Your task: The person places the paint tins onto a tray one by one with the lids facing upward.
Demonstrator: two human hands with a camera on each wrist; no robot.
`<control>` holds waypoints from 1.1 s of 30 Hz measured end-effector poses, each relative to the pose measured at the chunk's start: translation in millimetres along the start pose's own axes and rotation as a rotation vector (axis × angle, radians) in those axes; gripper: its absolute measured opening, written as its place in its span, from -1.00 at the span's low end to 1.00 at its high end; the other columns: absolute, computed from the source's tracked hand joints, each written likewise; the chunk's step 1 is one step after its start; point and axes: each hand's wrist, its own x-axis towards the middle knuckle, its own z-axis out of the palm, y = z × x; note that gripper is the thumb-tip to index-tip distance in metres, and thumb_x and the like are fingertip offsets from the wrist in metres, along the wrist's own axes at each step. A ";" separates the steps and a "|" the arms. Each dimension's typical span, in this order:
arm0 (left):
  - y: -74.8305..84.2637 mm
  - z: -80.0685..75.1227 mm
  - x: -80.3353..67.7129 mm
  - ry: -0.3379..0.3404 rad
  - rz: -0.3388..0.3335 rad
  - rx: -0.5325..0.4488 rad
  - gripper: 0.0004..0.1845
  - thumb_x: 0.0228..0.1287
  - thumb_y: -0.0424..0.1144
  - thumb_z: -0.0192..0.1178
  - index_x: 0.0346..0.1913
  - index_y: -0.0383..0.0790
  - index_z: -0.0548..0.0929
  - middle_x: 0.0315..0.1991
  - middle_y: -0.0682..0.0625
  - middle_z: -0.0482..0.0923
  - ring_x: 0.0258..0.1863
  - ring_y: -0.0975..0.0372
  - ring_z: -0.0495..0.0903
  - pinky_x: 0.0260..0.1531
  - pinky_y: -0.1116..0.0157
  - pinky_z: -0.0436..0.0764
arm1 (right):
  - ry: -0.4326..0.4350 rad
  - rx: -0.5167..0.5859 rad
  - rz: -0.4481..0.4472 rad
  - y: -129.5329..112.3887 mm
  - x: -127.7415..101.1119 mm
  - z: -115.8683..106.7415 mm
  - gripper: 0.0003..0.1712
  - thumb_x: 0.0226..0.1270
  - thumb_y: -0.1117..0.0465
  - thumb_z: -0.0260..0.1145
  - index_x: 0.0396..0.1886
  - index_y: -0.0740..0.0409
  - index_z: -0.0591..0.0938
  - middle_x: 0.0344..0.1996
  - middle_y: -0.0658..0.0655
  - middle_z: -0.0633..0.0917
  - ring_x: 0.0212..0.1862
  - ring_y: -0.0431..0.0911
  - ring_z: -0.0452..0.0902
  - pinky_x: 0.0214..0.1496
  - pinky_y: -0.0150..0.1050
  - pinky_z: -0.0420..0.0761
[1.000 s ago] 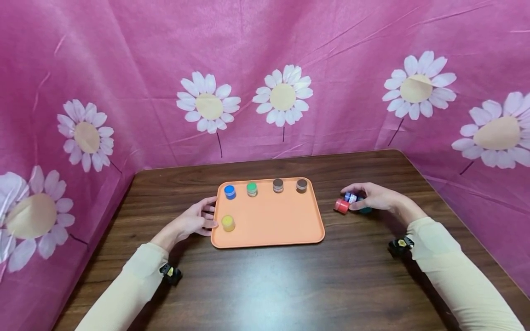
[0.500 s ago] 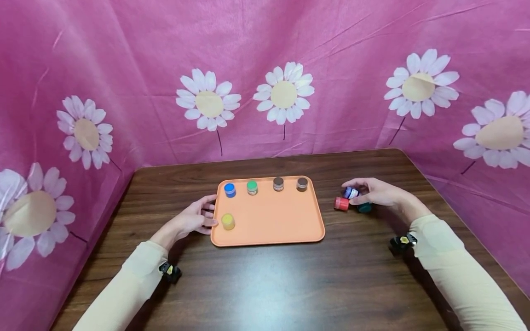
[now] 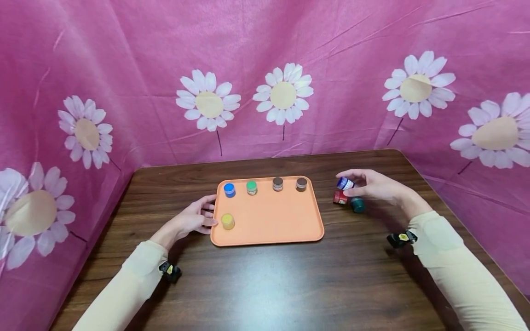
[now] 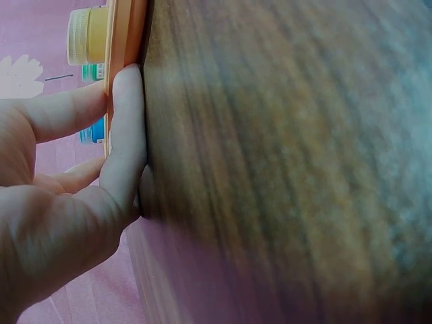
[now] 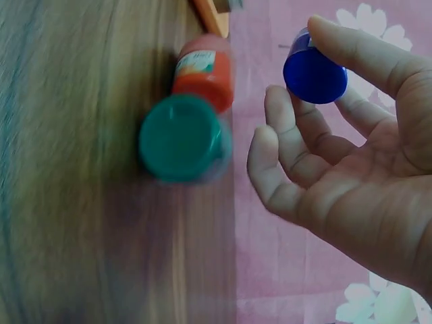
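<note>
- The right hand [image 3: 374, 186] is held raised just above the bench [image 3: 265, 280], at about 3 o'clock from the tray [image 3: 269, 230].
- A blue jar [image 3: 344, 183] is pinched between its thumb and fingertips; in the right wrist view the dark blue lid [image 5: 314, 74] is seen end-on, with the thumb over it and the fingers curled beneath.
- The other fingers of that hand are loosely bent and nothing else is held by them.
- A red jar [image 3: 340, 197] and a teal jar [image 3: 358, 204] are left on the bench just below the right hand, side by side; whether they touch cannot be told. Neither is touched by the hand.
- A pale label [image 5: 195, 62] is seen on the red jar, but its print is too blurred to be read.
- The left hand [image 3: 191, 221] is laid flat on the bench at 9 o'clock from the tray, fingers nearly straight, with fingertips [image 4: 125, 81] pressed against the tray's left rim. Nothing is gripped by it.
- A yellow jar [image 3: 227, 221] is stood on the tray just inside that rim, close to the left fingertips.
- Along the tray's far edge, at 12 o'clock, four jars are lined up: light blue [image 3: 229, 190], green [image 3: 251, 187], and two brown ones [image 3: 278, 184] [image 3: 301, 184]. No writing on them can be made out.
</note>
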 end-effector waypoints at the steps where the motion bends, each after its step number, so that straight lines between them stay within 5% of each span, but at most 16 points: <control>1: 0.2 -0.2 0.1 0.000 0.001 0.000 -0.04 0.22 -0.60 0.25 0.61 -0.24 0.00 0.26 -0.35 0.19 -0.05 0.06 0.48 -0.28 0.08 0.75 | -0.003 0.014 0.004 -2.0 0.4 0.5 -0.31 0.30 0.13 0.49 0.38 0.18 0.48 0.08 0.23 0.62 0.03 -0.01 0.53 0.03 -0.30 0.58; 6: 2.7 -0.2 0.9 0.000 -0.003 0.010 -0.05 0.22 -0.61 0.24 0.60 -0.23 0.02 0.26 -0.34 0.20 -0.05 0.07 0.47 -0.27 0.08 0.75 | -0.029 0.122 0.004 -12.4 -0.2 6.7 -0.36 0.33 0.21 0.46 0.37 0.12 0.48 0.12 0.38 0.58 0.02 0.07 0.58 0.06 -0.17 0.65; 15: 2.0 3.7 3.6 -0.004 -0.007 0.005 -0.05 0.24 -0.60 0.26 0.60 -0.22 0.02 0.27 -0.33 0.20 -0.06 0.08 0.47 -0.29 0.11 0.74 | -0.071 0.230 -0.028 -38.1 2.2 24.8 -0.40 0.32 0.20 0.47 0.31 0.13 0.48 0.09 0.32 0.59 0.03 0.11 0.58 0.09 -0.01 0.66; 23: 1.4 2.4 -0.3 0.008 -0.018 0.016 -0.05 0.23 -0.60 0.25 0.60 -0.21 0.02 0.27 -0.33 0.19 -0.03 0.05 0.47 -0.28 0.08 0.75 | -0.117 0.424 -0.101 -58.5 19.6 58.2 -0.17 0.27 0.42 0.45 0.48 0.17 0.30 0.10 0.31 0.56 -0.01 0.02 0.67 0.06 -0.15 0.68; 33: 0.3 2.2 0.2 0.015 -0.022 0.018 -0.06 0.23 -0.58 0.28 0.60 -0.21 0.04 0.27 -0.33 0.21 -0.03 0.05 0.49 -0.28 0.08 0.75 | -0.218 0.292 -0.135 -79.1 39.9 101.8 -0.42 0.21 0.33 0.51 0.25 0.15 0.59 -0.02 0.21 0.62 -0.02 0.06 0.57 0.02 -0.15 0.67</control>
